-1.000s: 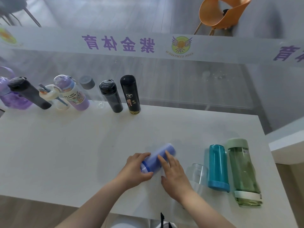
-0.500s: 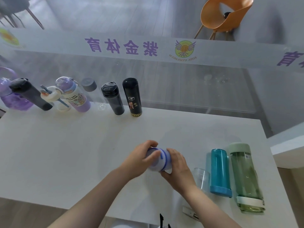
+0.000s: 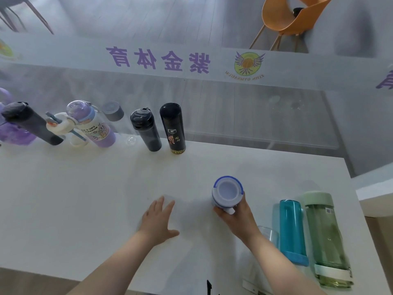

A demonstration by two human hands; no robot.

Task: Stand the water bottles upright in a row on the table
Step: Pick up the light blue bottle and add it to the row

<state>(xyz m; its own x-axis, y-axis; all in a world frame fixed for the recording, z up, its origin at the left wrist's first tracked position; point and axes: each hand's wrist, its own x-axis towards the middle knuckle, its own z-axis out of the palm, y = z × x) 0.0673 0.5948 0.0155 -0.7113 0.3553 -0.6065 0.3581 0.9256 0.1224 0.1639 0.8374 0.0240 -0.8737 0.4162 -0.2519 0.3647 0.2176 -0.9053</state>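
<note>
My right hand (image 3: 236, 218) grips a lilac bottle with a blue-ringed cap (image 3: 227, 192), held upright above the white table (image 3: 85, 209); I look straight down on its cap. To its left, my left hand (image 3: 159, 222) rests flat on the table with fingers spread and holds nothing. A teal bottle (image 3: 291, 228) and a green bottle (image 3: 325, 237) lie on their sides at the right. A clear bottle (image 3: 269, 235) lies beside the teal one, partly hidden by my forearm. Along the far edge stand two black bottles (image 3: 173, 127) (image 3: 146, 129) and several more to the left (image 3: 91, 124).
A glass wall with purple lettering (image 3: 157, 59) rises right behind the table's far edge. An orange chair (image 3: 291, 18) stands beyond it. The table's right edge (image 3: 361, 209) runs close past the green bottle. A small object (image 3: 253, 289) lies at the near edge.
The lilac bottle went from lying on the table to upright in my right hand. My left hand let go of it and moved left, flat onto the table.
</note>
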